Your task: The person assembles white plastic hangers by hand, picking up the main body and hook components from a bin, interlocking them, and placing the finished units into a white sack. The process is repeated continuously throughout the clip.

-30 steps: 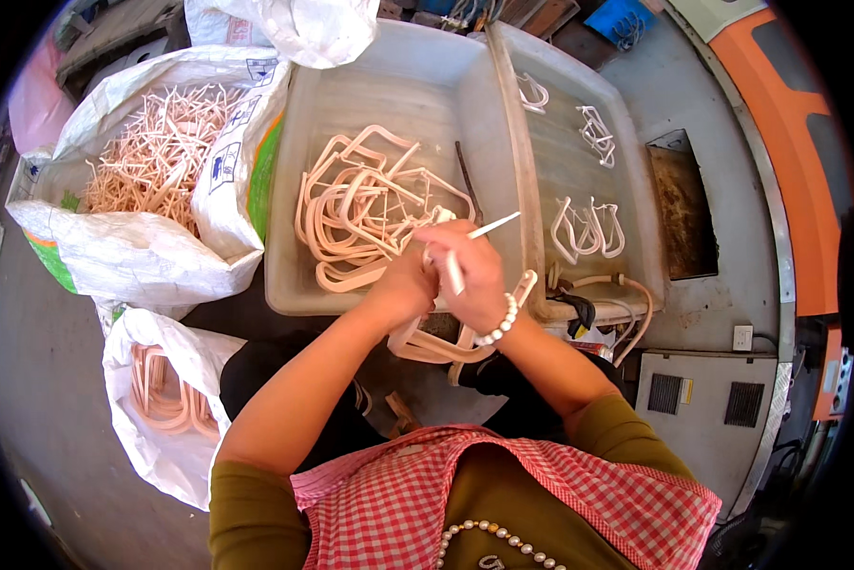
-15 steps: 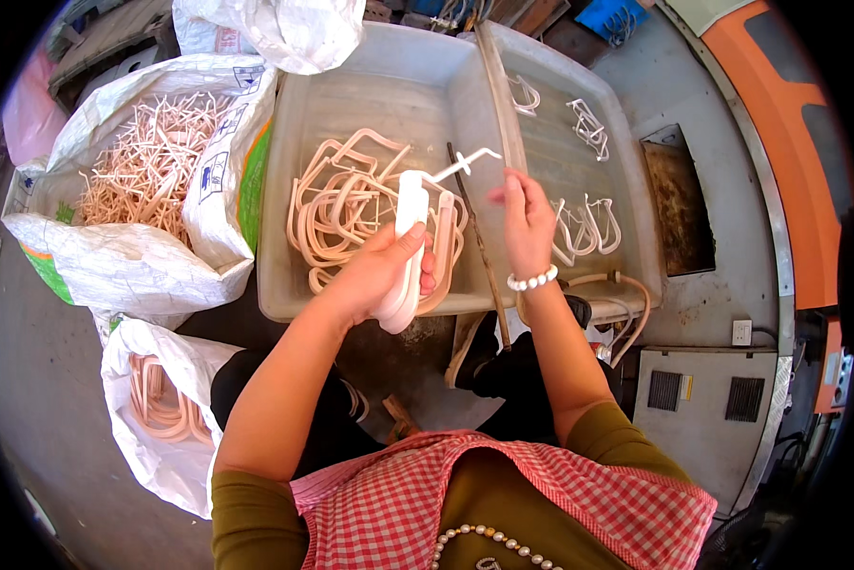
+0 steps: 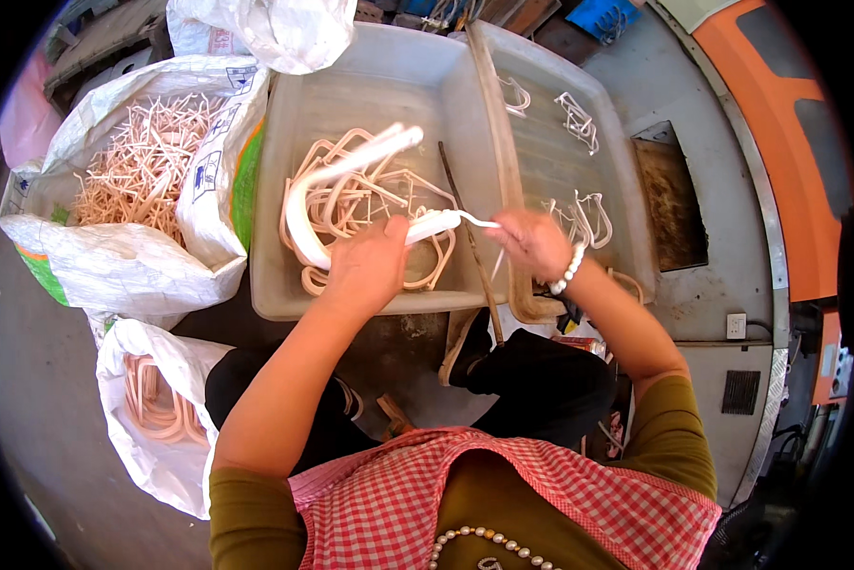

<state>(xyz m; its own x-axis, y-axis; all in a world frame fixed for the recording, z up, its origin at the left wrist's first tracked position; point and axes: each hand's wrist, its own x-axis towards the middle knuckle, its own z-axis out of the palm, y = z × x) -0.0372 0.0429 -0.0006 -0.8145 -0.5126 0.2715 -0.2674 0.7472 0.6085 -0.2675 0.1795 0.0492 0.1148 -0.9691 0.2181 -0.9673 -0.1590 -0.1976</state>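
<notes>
My left hand (image 3: 368, 266) is closed around a thick, pale pink, curved plastic handle (image 3: 301, 217), bent like a U and held over the left tub. One end of this handle points right, and a thin plastic stem (image 3: 476, 222) runs out of it. My right hand (image 3: 538, 245), with a white bead bracelet at the wrist, pinches that stem; its fingers are slightly blurred. Below the hands, more pale pink bent plastic pieces (image 3: 336, 176) lie tangled in the left grey tub (image 3: 408, 62).
A second tub (image 3: 550, 81) on the right holds water-like glare and white bent pieces (image 3: 593, 220). At left, a woven sack (image 3: 66, 242) is full of thin pink sticks (image 3: 137, 171). A smaller white bag (image 3: 132, 465) contains curved handles. A stick (image 3: 474, 237) leans between the tubs.
The handle has swung from upright to lying sideways, its curve now at the left. My right hand, formerly apart with fingers loose, has turned and closed on the thin stem.
</notes>
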